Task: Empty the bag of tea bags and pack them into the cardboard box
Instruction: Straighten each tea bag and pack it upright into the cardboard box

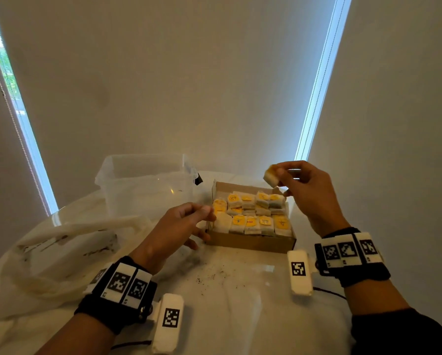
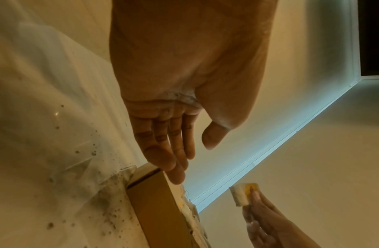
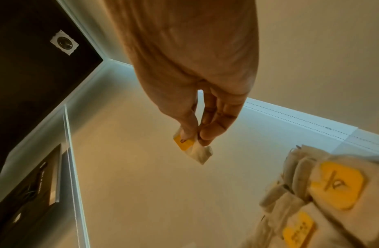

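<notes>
A brown cardboard box (image 1: 250,240) stands on the white table, packed with rows of white tea bags with yellow tags (image 1: 252,213). My right hand (image 1: 295,180) is raised above the box's far right corner and pinches one tea bag (image 1: 271,176) between thumb and fingers; the same tea bag (image 3: 192,147) shows in the right wrist view. My left hand (image 1: 189,221) hovers at the box's left end with fingers relaxed and holds nothing; in the left wrist view its fingers (image 2: 169,161) reach the box corner (image 2: 154,193). The emptied plastic bag (image 1: 61,242) lies crumpled at the left.
A clear plastic tub (image 1: 145,185) stands behind the bag, left of the box. Loose tea crumbs (image 1: 214,278) are scattered on the table in front of the box. Closed blinds hang behind the table.
</notes>
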`<state>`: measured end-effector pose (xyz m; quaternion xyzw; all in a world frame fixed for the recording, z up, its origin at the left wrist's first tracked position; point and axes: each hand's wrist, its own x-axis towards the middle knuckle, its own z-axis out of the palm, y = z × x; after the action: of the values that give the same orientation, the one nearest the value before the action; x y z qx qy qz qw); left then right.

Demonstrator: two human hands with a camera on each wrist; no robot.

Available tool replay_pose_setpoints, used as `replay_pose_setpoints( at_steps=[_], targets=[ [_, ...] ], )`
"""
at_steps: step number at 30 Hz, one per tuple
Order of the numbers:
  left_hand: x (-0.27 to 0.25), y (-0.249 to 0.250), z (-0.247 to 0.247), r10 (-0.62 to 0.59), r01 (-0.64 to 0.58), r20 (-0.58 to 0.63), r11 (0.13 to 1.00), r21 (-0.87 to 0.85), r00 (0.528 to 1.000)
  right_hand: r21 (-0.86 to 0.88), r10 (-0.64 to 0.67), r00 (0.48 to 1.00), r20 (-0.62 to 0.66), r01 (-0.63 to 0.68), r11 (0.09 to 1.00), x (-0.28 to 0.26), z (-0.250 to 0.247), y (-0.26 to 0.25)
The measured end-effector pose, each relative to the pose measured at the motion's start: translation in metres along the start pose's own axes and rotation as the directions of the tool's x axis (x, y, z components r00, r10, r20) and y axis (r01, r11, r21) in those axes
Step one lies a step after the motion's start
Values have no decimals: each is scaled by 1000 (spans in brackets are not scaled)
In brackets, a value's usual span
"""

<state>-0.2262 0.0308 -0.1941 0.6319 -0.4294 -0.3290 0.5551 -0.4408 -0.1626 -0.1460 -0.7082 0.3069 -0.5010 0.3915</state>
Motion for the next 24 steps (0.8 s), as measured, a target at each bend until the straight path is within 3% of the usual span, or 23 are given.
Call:
replay_pose_setpoints(
  at_steps=[7,10,16,20,24],
  targets=[
    [-3,4,4,-81,64,202,994,88,976,-197,86,981,174,-51,979,3,7,6],
    [-4,3,7,-128,98,232,986,137,964,-231,148,962,228,-94,968,0,17,0],
    [-1,5,3,-40,35,51,995,90,998,-361,196,840,506,-1,933,-19,58,-11],
    [5,-1,-4,-12,15,-152,1000,21,988,-374,233,811,536,-19,927,-19,76,-16],
    [6,-2,-5,-31,24,-204,999,-34,978,-377,313,778,545,-107,920,-14,86,-10]
  ],
)
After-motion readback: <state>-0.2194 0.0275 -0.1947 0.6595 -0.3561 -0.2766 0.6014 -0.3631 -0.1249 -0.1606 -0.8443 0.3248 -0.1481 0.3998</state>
